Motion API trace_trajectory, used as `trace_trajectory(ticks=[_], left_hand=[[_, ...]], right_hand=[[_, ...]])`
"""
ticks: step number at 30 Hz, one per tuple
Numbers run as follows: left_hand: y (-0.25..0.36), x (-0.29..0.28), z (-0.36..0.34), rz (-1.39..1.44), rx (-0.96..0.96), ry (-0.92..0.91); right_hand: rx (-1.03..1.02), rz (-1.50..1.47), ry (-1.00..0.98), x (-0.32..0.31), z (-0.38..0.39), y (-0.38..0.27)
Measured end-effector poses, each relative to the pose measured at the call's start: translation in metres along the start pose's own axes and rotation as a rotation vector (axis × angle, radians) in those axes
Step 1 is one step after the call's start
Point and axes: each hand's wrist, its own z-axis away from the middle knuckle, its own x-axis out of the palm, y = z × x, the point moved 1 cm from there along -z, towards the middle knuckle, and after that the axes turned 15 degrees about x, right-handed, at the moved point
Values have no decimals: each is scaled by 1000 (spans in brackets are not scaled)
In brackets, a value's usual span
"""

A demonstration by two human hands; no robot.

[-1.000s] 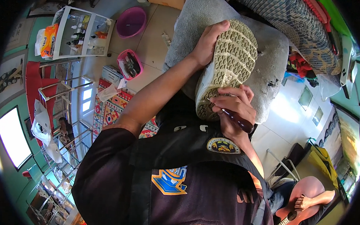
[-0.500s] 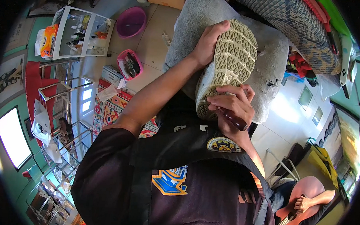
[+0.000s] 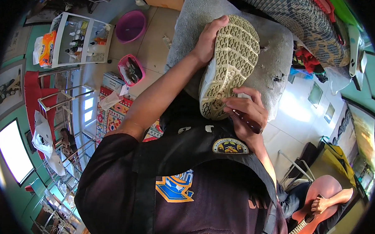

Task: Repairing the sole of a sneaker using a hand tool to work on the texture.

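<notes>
My left hand (image 3: 206,40) is closed round the left side of an upturned shoe with an olive, lugged sole (image 3: 234,52), which lies on a worn grey padded surface (image 3: 272,93). My right hand (image 3: 248,113) is closed on a dark brown tool handle (image 3: 252,125) at the lower right of the sole, by the heel. The tool's working end is too small to make out under my fingers. A black apron (image 3: 144,186) lies over my dark shirt below the shoe.
Ahead at right are rolled patterned mats (image 3: 309,17). At left stand a white shelf with bottles (image 3: 85,43), purple (image 3: 130,26) and pink (image 3: 131,70) tubs, and metal racks (image 3: 67,101). At lower right another person's hand (image 3: 321,204) rests on a guitar (image 3: 312,225).
My right hand has shifted slightly relative to the sole, showing more of the heel's middle. The view has moved a little, so the shoe and surroundings appear displaced. My left hand keeps its hold.
</notes>
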Motion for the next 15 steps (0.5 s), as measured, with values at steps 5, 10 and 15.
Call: trace_trajectory(ticks=[5,10,15], left_hand=[[1,1,-2,6,-9,21],[-1,1,-1,18,-31,23],[0,2,-2,11,-40,32]], right_hand=[[-71,76,-59,2,1,0],[-59,17,-39,5,0,1],[-77,10,-78,6,1,-1]])
